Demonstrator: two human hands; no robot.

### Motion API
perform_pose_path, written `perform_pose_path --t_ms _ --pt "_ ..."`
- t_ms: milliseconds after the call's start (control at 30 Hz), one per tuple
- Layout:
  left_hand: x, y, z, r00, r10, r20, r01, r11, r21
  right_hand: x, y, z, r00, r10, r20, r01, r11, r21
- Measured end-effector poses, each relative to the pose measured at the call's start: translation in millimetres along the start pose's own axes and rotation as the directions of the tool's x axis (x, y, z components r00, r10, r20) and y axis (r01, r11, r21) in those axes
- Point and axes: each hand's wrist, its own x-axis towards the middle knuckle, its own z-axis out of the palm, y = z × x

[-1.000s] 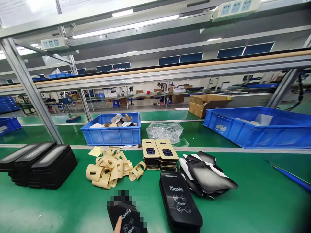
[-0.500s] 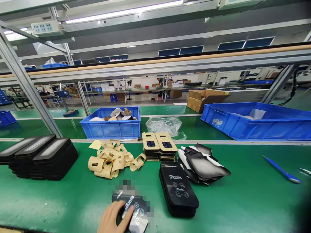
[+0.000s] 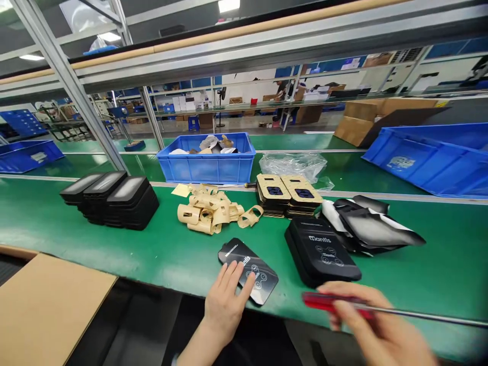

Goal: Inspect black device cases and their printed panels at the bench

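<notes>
My left hand [image 3: 229, 292] lies with its fingers stretched over a flat black panel [image 3: 263, 269] printed "Mantis", pressing it on the green bench near the front edge. In my right hand [image 3: 369, 315] is a screwdriver [image 3: 335, 301] with a red handle; its long metal shaft points to the right, blurred by motion. Just beyond that hand sits a stack of black "Mantis" panels [image 3: 320, 244]. Behind the left hand is a pile of curled beige cut-out pieces [image 3: 209, 208]. Two stacks of beige-topped panels [image 3: 287, 193] stand behind the black stack.
Black stacks with grey tops [image 3: 127, 203] stand at left. Crumpled black-and-white sheets [image 3: 366, 223] lie at right. A blue bin [image 3: 206, 168] of scraps, clear plastic [image 3: 293, 165] and another blue bin [image 3: 430, 162] are behind. A cardboard box [image 3: 49, 300] is at lower left.
My view has tilted down and turned left. My right hand has come into view with the red-handled screwdriver. My left hand is still on the black panel, its fingers now flatter.
</notes>
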Motion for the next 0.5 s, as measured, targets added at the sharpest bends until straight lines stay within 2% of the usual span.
perform_pose_path --t_ms 100,200,333,500 --pt "-3.5 -0.6 3.7 1.0 -0.021 -0.009 0.021 1.0 -0.017 -12.2 -18.2 37.7 0.978 -0.145 0.151 0.128 0.985 0.118" --pt "-5.2 -0.4 5.0 0.999 -0.034 -0.014 0.034 0.999 -0.04 -18.2 -31.1 59.2 0.957 -0.235 0.167 0.205 0.963 0.177" --pt "-4.7 -0.4 5.3 0.998 -0.053 -0.028 0.052 0.997 -0.059 -19.9 -36.8 68.2 0.938 -0.286 0.195 0.25 0.95 0.188" --pt "-4.0 0.2 3.9 0.997 -0.06 -0.04 0.057 0.996 -0.066 -17.8 -37.1 63.6 0.946 -0.273 0.177 0.25 0.958 0.144"
